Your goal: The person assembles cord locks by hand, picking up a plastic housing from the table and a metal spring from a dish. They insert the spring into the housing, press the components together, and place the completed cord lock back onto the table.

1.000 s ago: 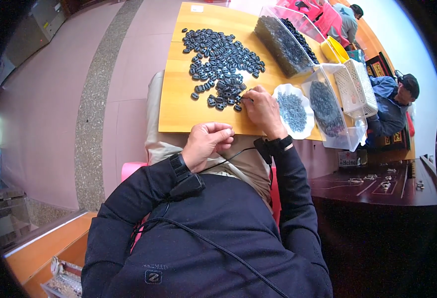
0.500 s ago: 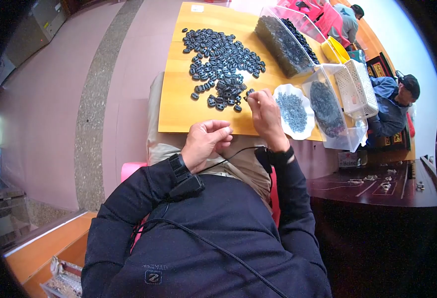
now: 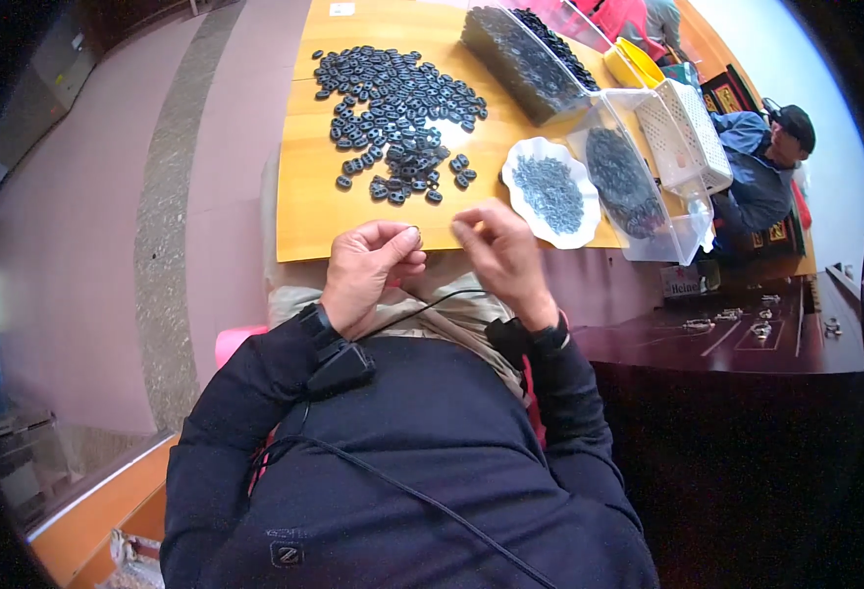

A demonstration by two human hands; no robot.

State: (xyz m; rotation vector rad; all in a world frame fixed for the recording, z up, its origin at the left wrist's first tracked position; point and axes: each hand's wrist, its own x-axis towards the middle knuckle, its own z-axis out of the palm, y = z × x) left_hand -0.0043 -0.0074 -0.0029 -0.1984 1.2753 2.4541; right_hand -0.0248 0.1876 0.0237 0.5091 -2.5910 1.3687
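My left hand [image 3: 365, 265] is just off the front edge of the table, thumb and forefinger pinched on a small dark piece whose kind I cannot make out. To its right, my right hand [image 3: 503, 257] has its fingers curled in toward the thumb, slightly blurred; whatever they hold is hidden. The hands are close but apart. Beyond them, many black oval two-hole pieces [image 3: 392, 108], like cord locks, are spread over the wooden table [image 3: 304, 211]. A heap of black parts [image 3: 414, 162] lies at their near end. Right of it stands a scalloped white dish [image 3: 571, 236] of small grey pieces [image 3: 549, 194].
Clear plastic bins [image 3: 682, 236] with dark parts line the table's right side, beside a white perforated basket [image 3: 687, 137] and a yellow container [image 3: 633, 64]. A person in blue [image 3: 751, 191] sits beyond. A cable [image 3: 422, 499] crosses my front.
My right hand has come back from the black pieces toward my left hand. My left hand has risen slightly, with a small dark piece now showing at its fingertips. The whole view has shifted.
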